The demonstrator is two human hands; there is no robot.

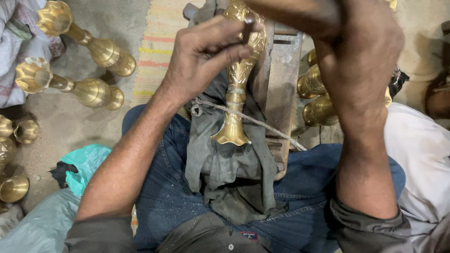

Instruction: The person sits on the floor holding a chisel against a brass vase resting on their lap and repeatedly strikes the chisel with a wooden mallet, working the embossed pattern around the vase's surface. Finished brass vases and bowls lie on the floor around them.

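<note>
1. I am pinching a thin dark tool (246,29) in my left hand (205,55) against the brass vase (239,68) at twelve o'clock.
2. My right hand (361,50) is hovering blurred at two o'clock; I cannot tell its grip.
3. The vase is lying tied on a dark cloth (227,168) over my lap.

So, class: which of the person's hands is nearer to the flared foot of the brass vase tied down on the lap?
Left. The left hand rests on the brass vase, pinching a small tool just above its flared foot. The right hand is raised up and off to the right, blurred.
</note>
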